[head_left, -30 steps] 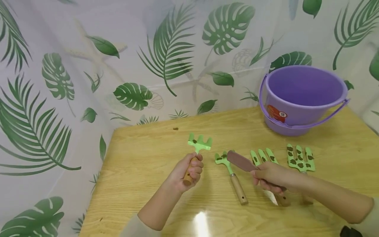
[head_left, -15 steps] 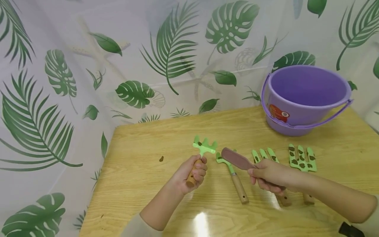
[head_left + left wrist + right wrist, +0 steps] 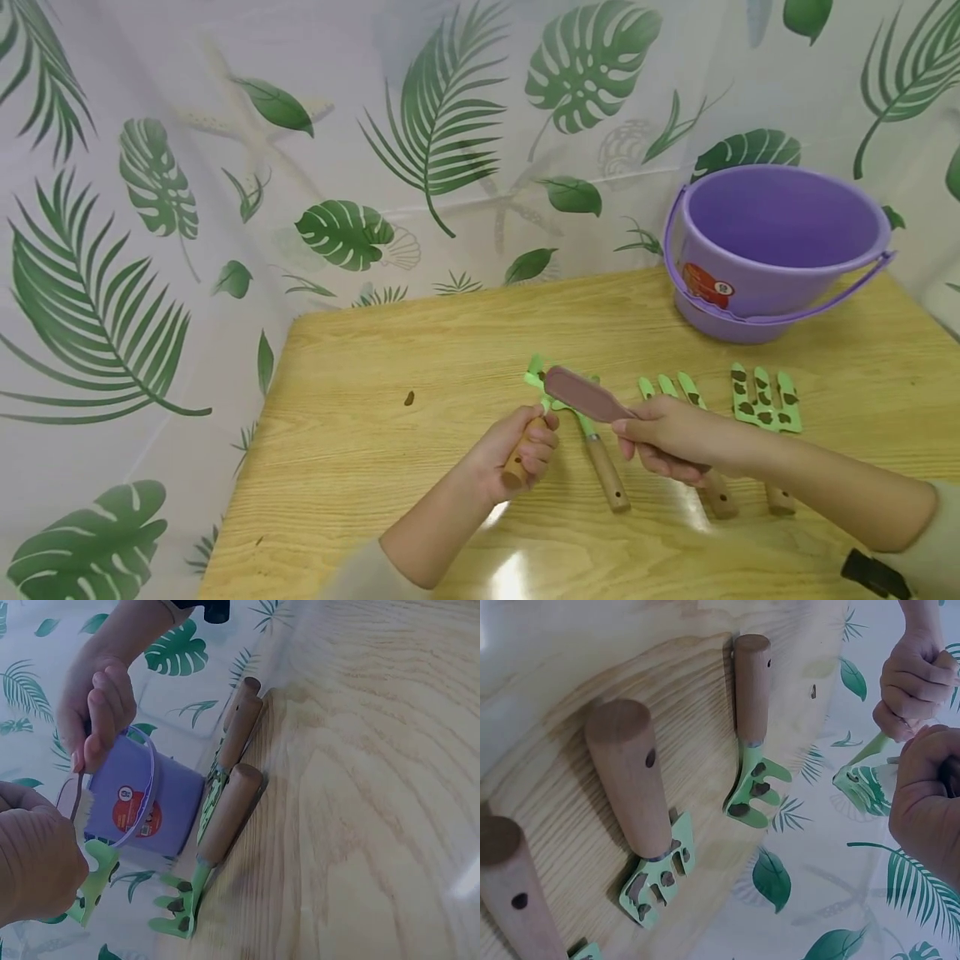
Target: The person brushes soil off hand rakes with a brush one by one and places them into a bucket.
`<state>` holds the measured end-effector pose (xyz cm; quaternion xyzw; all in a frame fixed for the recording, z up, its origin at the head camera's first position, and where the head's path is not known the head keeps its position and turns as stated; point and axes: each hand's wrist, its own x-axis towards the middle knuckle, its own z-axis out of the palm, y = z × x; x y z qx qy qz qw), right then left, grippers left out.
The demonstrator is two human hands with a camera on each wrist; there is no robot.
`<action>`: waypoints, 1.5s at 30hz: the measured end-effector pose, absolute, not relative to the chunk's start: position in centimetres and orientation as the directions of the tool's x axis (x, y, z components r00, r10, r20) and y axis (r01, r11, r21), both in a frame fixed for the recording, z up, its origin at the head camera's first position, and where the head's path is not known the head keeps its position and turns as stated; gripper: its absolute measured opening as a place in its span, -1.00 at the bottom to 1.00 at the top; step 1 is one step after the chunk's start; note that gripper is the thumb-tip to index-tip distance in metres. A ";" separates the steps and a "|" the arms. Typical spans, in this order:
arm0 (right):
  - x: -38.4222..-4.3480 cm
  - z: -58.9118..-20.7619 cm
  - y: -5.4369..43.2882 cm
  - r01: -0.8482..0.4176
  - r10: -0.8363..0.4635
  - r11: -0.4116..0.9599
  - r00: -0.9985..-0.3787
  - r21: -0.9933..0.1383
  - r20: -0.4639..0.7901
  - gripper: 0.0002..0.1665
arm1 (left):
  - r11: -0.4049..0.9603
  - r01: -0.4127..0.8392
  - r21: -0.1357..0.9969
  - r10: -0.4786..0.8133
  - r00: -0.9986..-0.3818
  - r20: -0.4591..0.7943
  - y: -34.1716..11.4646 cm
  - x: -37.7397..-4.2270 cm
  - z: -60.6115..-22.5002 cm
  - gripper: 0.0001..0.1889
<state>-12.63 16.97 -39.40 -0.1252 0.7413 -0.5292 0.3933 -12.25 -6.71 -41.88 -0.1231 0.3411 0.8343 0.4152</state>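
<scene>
My left hand (image 3: 521,450) grips the wooden handle of a small green hand rake (image 3: 534,372), raised above the table. In my right hand (image 3: 671,437) is a reddish-brown brush (image 3: 588,394), its flat back upward; pale bristles show along its edge in the left wrist view. The brush head overlaps the rake's prongs in the head view and hides part of them. Beneath lies a second green hand rake (image 3: 606,475) with dark brown spots on its prongs. Two spotted green garden forks, the nearer fork (image 3: 720,497) partly behind my right hand and the farther fork (image 3: 767,408), lie to the right.
A purple bucket (image 3: 738,287) with its handle lowered stands at the back right of the wooden table (image 3: 337,467). A small brown crumb (image 3: 409,398) lies left of my hands. The leaf-patterned sheet (image 3: 465,250) borders the table's back and left.
My left hand has moved right with the rake, bringing its prongs to the brush. The brush has shifted slightly left. A brown crumb now lies nearer on the table, left of my hands.
</scene>
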 end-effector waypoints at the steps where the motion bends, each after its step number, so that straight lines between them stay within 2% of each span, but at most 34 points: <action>1: -12.7 -39.4 16.9 0.242 -0.610 0.395 -0.652 -0.886 -0.450 -0.59 | -0.415 -0.779 0.470 0.615 -0.621 -0.486 -6.5 -12.1 -42.0 -0.77; 8: -13.2 -39.8 16.6 0.291 -0.646 0.325 -0.627 -0.900 -0.436 -0.60 | -0.394 -0.790 0.469 0.649 -0.601 -0.467 -5.7 -11.6 -42.4 -0.75; 16: -13.5 -40.6 16.3 0.259 -0.622 0.382 -0.638 -0.887 -0.454 -0.61 | -0.373 -0.780 0.503 0.658 -0.604 -0.449 -5.6 -11.1 -42.3 -0.73; 21: -13.6 -41.3 16.4 0.126 -0.584 0.478 -0.694 -0.869 -0.422 -0.60 | -0.370 -0.787 0.494 0.672 -0.594 -0.442 -5.5 -10.9 -42.6 -0.71; 29: -13.1 -41.9 16.0 -0.090 -0.492 0.650 -0.807 -0.754 -0.328 -0.63 | -0.397 -0.797 0.455 0.647 -0.595 -0.478 -5.1 -11.1 -42.8 -0.70; 33: -13.0 -42.0 15.7 -0.121 -0.472 0.674 -0.829 -0.729 -0.299 -0.63 | -0.400 -0.794 0.458 0.623 -0.602 -0.499 -4.9 -11.3 -42.5 -0.71; 41: -13.2 -41.2 16.1 -0.183 -0.443 0.698 -0.870 -0.692 -0.217 -0.64 | -0.431 -0.818 0.381 0.627 -0.576 -0.525 -4.9 -11.4 -42.0 -0.71; 45: -13.9 -40.6 17.3 -0.143 -0.402 0.685 -0.892 -0.715 -0.207 -0.63 | -0.445 -0.821 0.358 0.622 -0.571 -0.536 -5.3 -11.2 -42.1 -0.73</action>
